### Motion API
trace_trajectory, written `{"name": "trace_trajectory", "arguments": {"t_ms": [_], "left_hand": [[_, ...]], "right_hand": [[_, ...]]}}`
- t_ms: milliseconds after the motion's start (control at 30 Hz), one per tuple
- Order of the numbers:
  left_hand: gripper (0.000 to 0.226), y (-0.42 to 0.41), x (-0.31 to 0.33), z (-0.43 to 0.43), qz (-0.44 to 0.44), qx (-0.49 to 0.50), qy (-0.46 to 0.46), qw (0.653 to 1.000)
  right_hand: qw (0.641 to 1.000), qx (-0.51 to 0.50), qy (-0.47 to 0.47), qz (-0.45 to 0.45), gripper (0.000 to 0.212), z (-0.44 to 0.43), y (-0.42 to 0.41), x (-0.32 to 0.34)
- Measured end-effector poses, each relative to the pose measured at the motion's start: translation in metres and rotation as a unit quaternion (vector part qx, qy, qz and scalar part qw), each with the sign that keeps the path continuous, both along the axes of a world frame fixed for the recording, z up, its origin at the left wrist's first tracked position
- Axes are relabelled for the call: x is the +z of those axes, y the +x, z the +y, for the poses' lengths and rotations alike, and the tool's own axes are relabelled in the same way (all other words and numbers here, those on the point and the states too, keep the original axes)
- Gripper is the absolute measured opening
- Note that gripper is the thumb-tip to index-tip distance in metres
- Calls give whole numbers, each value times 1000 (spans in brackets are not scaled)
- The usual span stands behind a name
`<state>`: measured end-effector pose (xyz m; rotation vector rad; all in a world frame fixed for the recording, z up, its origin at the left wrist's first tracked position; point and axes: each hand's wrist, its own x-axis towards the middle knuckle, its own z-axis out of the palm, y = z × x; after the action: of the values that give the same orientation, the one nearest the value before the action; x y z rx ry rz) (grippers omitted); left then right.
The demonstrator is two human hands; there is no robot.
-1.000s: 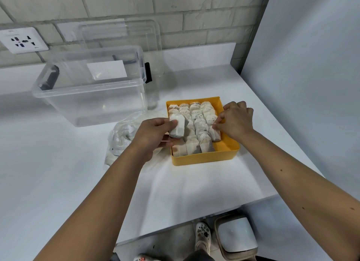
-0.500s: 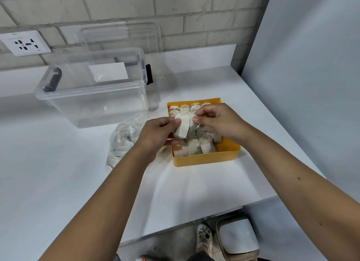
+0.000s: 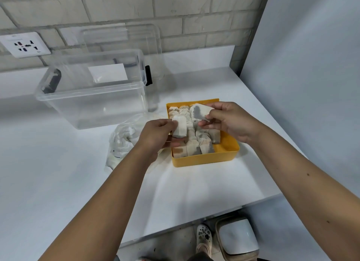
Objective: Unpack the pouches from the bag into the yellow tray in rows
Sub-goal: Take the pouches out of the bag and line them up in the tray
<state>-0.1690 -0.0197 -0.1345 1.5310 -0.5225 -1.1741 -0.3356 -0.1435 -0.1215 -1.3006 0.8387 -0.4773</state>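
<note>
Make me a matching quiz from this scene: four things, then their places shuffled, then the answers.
1 yellow plastic tray
2 clear plastic storage box
3 crumpled clear plastic bag
4 white wall socket

A on the grey brick wall
B just left of the tray
C holding rows of beige paper pouches
D back left of the white table

1-C, 2-D, 3-B, 4-A

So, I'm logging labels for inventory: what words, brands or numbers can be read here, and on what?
Nothing legible.
Wall socket: tiny marks, too blurred.
Label on clear bin: no print shows.
Shoe: charm lettering, too small to read.
Pouches: no print shows.
</note>
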Motion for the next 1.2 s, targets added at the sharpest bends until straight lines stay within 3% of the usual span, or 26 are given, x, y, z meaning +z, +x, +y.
{"name": "trace_trajectory", "arguments": {"t_ms": [133, 433, 500, 567, 700, 833, 933, 1200], "left_hand": [[13, -5, 1, -3, 4, -24, 11, 1000], [14, 0, -2, -5, -22, -12, 19, 1000], [12, 3, -1, -2, -23, -7, 16, 1000], [10, 5, -2, 0, -21, 0, 16, 1000], [14, 5, -3, -1, -18, 2, 21, 1000], [17, 3, -3, -3, -21, -3, 20, 1000], [18, 4, -4, -2, -21, -3, 21, 1000], [11, 0, -6, -7, -45, 0, 13, 999]], "right_hand": [[1000, 15, 18, 16, 31, 6, 4, -6], [990, 28, -97, 101, 4, 3, -1, 0], [983, -6, -144, 114, 7, -9, -6, 5], [990, -53, -102, 83, 13, -17, -12, 9], [994, -67, 80, -22, 36, -16, -16, 4], [984, -65, 155, -66, 28, -12, -14, -5], [978, -84, 172, -84, 16, -10, -11, -3], [987, -65, 128, -68, 14, -9, -10, -6]]}}
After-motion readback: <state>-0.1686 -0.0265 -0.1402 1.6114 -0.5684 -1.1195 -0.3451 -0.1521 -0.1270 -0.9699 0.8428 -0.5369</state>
